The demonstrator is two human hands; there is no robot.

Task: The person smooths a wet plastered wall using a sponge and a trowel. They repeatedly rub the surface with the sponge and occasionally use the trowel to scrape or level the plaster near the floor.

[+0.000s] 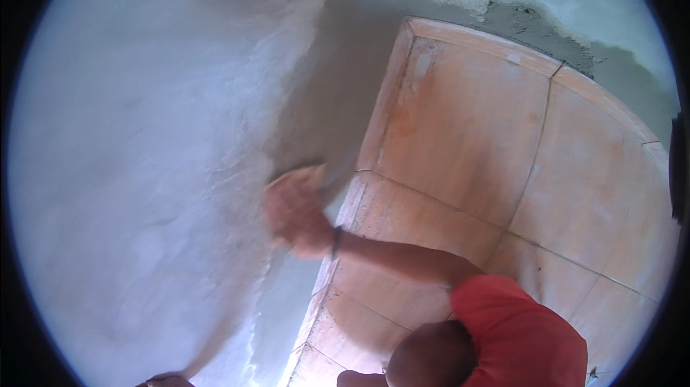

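From a red sleeve, my right arm stretches left across the orange tiles to the wall. My right hand (296, 211), a dark band at its wrist, is blurred by motion. It is closed on a flat tan pad (310, 171), pressed to the damp grey plaster (330, 85) beside the tile border. Most of the pad is hidden under the fingers, and its exact kind cannot be told. At the lower left edge, my left hand (169, 380) shows only as a small dark part near the wall; its fingers cannot be made out.
Large orange tiles (460, 121) with dark joints fill the right side, edged by a narrow raised tile border (384, 110). Rough wet mortar (525, 24) runs along their far edge. A pale smooth wall (144, 135) spans the left. A dark rounded shape (431, 355) lies below the arm.
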